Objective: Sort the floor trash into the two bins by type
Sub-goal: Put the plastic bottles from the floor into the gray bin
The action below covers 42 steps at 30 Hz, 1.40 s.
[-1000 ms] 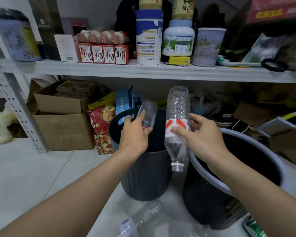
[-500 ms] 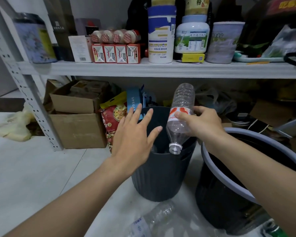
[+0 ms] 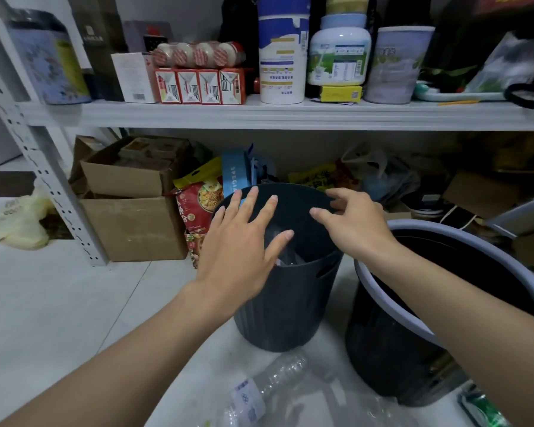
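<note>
Sorting at the dark bin; nothing held
My left hand is spread flat over its mouth; my right hand hangs loosely open above the rim; clear plastic lies inside; a clear bottle lies on the floor beside the lilac-rimmed bin.

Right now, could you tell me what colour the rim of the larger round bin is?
The black plastic bin has a pale grey-lilac rim; head view.
</note>
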Each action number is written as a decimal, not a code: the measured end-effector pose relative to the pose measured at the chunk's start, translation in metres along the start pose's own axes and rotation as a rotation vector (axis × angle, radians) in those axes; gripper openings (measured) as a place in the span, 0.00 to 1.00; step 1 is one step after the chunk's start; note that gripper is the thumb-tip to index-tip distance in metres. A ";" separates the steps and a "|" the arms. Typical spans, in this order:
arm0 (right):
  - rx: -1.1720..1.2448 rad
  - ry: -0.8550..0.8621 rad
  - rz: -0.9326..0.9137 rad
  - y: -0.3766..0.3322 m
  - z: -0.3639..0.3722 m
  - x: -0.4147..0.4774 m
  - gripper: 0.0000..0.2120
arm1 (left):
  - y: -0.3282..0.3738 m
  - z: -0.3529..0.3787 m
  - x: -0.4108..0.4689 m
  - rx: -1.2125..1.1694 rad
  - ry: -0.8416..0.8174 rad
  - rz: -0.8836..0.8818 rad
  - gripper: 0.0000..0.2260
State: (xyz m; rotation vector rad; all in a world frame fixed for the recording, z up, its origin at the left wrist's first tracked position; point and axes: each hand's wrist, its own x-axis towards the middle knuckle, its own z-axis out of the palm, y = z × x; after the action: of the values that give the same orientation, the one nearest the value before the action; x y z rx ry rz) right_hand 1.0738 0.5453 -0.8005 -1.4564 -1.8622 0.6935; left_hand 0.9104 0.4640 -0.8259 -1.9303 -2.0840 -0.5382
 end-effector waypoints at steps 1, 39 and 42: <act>-0.047 -0.007 -0.037 0.004 -0.004 -0.003 0.26 | 0.004 0.001 -0.001 0.001 -0.004 0.011 0.29; -0.966 0.273 0.029 0.263 -0.206 -0.309 0.27 | 0.354 0.063 -0.182 -0.355 -0.028 0.524 0.24; -0.934 0.252 0.039 0.282 -0.202 -0.324 0.27 | 0.364 0.072 -0.200 -0.337 -0.035 0.500 0.24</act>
State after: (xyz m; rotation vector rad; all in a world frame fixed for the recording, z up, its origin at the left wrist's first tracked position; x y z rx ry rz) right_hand 1.4545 0.2990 -0.9400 -2.0048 -2.0380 -0.4270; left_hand 1.2953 0.3340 -0.9391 -2.5469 -1.5025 -0.7736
